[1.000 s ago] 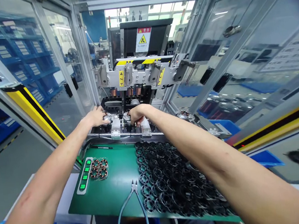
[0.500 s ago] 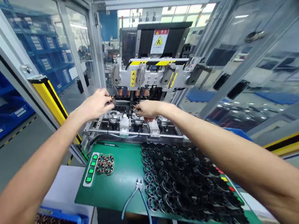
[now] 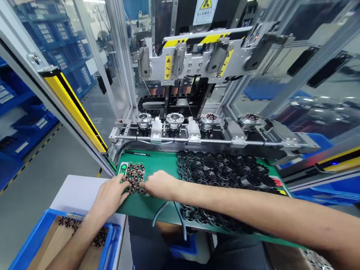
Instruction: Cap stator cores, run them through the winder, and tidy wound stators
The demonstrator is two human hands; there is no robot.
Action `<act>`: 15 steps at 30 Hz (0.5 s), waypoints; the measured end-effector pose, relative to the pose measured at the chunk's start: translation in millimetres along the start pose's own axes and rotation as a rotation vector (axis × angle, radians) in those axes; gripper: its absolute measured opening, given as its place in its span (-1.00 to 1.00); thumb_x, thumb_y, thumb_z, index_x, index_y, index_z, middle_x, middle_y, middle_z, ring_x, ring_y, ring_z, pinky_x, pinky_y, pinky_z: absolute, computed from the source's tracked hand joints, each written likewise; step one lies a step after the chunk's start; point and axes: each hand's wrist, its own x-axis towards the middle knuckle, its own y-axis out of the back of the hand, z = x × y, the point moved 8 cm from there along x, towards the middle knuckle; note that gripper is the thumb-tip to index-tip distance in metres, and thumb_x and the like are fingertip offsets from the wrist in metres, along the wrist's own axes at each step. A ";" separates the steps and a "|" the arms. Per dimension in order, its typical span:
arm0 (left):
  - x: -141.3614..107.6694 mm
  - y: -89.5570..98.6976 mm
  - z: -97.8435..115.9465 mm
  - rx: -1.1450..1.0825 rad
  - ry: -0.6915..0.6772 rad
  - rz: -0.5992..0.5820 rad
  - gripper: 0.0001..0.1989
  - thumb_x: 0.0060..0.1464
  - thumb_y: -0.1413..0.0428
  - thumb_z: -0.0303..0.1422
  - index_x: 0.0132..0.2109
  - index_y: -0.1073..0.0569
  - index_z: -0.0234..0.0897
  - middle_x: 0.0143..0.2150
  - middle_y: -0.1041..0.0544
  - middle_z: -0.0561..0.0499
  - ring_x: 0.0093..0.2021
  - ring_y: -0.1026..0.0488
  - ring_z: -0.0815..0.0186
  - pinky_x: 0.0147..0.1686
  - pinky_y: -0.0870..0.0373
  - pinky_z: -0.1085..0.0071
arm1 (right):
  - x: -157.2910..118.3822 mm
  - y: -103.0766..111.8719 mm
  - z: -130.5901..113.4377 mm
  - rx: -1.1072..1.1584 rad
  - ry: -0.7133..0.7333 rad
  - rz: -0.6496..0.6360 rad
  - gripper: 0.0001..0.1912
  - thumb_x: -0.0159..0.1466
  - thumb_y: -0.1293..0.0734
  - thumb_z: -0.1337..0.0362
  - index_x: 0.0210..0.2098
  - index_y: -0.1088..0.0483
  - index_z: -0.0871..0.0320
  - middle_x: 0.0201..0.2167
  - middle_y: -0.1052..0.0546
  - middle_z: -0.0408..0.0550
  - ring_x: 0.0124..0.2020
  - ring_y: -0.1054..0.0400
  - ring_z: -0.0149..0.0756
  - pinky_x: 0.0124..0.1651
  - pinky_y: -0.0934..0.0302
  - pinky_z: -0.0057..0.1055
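My left hand [image 3: 110,195] is at the left side of the green mat [image 3: 163,158], its fingers curled round a copper-wound ring at the edge of a small group of rings [image 3: 136,171]. Beside it, my right hand [image 3: 159,185] has its fingertips closed on another ring at the group's lower right. Both rings lie on the mat, partly covered by fingers. Behind the hands, two round metal fixtures [image 3: 174,119] on the machine hold no copper ring, while two further right [image 3: 211,118] carry copper rings.
Many black rings [image 3: 219,169] cover the mat's middle and right. Pliers [image 3: 181,221] lie near its front edge. A blue bin [image 3: 43,220] with copper rings stands at lower left. A yellow-black post [image 3: 74,108] rises at the left.
Both hands have come back from the machine's fixtures, down and toward me, to the copper rings on the mat. The view has tilted down and the left fixtures are now uncovered.
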 end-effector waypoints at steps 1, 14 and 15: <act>-2.7 9.8 -1.0 0.000 0.011 0.023 -0.76 0.45 -0.30 -0.35 0.17 -0.76 -0.13 0.17 -0.66 -0.16 0.08 -0.70 0.01 0.06 -0.62 0.18 | -10.0 10.2 8.7 -0.009 -0.021 0.017 -0.67 0.65 -0.38 0.22 0.30 -0.68 0.05 -0.07 -0.83 0.17 0.02 -0.80 0.00 0.04 -0.59 -0.27; 207.5 185.5 200.3 0.023 -0.421 0.450 -0.69 0.43 -0.37 -0.17 0.21 -0.73 -0.15 0.34 -0.56 -0.18 0.43 -0.41 -0.07 0.43 -0.45 0.01 | -242.6 136.2 332.7 -0.069 -0.908 0.104 -0.58 0.52 -0.44 0.35 0.32 -0.69 0.28 -0.24 -0.76 0.15 -0.16 -0.68 -0.04 0.02 -0.49 -0.16; 234.4 183.1 220.8 0.053 -0.417 0.424 -0.65 0.42 -0.38 -0.18 0.25 -0.73 -0.17 0.38 -0.55 -0.21 0.47 -0.38 -0.11 0.44 -0.45 0.00 | -248.9 126.5 344.0 -0.029 -0.920 0.076 -0.58 0.52 -0.44 0.36 0.32 -0.68 0.28 -0.29 -0.74 0.09 -0.22 -0.66 -0.11 -0.02 -0.49 -0.22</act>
